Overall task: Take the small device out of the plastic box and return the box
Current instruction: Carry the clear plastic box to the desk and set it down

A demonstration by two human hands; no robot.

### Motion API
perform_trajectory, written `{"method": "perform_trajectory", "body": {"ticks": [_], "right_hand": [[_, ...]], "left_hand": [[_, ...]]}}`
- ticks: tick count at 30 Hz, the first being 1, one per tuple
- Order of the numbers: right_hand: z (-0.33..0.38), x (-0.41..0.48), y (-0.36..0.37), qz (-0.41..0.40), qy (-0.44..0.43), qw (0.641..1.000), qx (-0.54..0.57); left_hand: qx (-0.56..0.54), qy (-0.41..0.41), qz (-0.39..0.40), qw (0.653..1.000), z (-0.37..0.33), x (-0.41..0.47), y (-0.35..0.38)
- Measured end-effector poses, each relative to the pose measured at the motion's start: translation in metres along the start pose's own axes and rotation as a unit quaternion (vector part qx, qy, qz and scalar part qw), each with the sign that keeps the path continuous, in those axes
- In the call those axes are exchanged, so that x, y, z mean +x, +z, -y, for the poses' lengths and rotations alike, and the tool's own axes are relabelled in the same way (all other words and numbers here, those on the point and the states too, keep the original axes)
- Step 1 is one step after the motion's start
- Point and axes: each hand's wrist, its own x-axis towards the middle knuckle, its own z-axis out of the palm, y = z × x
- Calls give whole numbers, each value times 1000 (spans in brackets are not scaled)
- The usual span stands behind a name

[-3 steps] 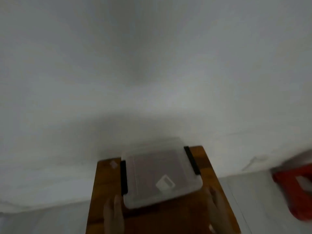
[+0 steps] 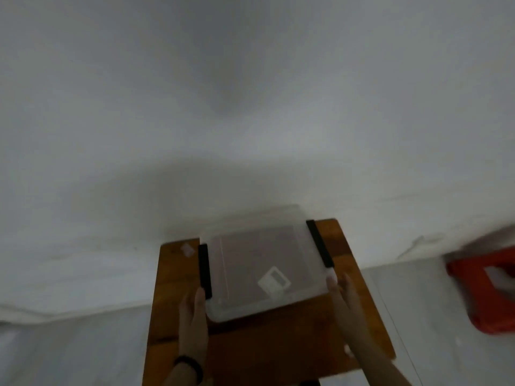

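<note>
A clear plastic box (image 2: 250, 263) with a lid and two black side latches lies on a small wooden table (image 2: 278, 344). A white label shows on its lid near the front. My left hand (image 2: 193, 316) lies flat against the box's left front corner, by the black latch. My right hand (image 2: 344, 295) touches the right front corner, fingers extended. Neither hand is wrapped around the box. A small pale item (image 2: 187, 249) lies on the table at the far left corner. No device is visible inside the box; the picture is blurred.
The table stands against a white wall (image 2: 250, 107). A red object (image 2: 485, 291) sits on the pale floor to the right. Pale floor lies on both sides of the table.
Both hands have moved forward along the table and now touch the box's front corners. The view has tilted slightly downward.
</note>
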Motion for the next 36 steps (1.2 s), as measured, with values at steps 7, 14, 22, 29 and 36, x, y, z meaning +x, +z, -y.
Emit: {"method": "perform_trajectory", "body": {"ticks": [7,14,22,29,36], "right_hand": [[10,21,21,34,29,999,30],[26,10,17,63,-1,998,25],[41,-12,57,213,-49,975,-29],[53,-101,132,469,-106,869,-114],[31,-269,234,646,-172,711,-219]], "left_hand": [[-26,4,55,998,8,13,10],[-40,76,-13,996,-12,-10,-9],[-84,82,-201,973,12,-85,-77],[-170,28,-455,874,88,-223,-145],[-280,6,-634,721,187,-344,-228]]}}
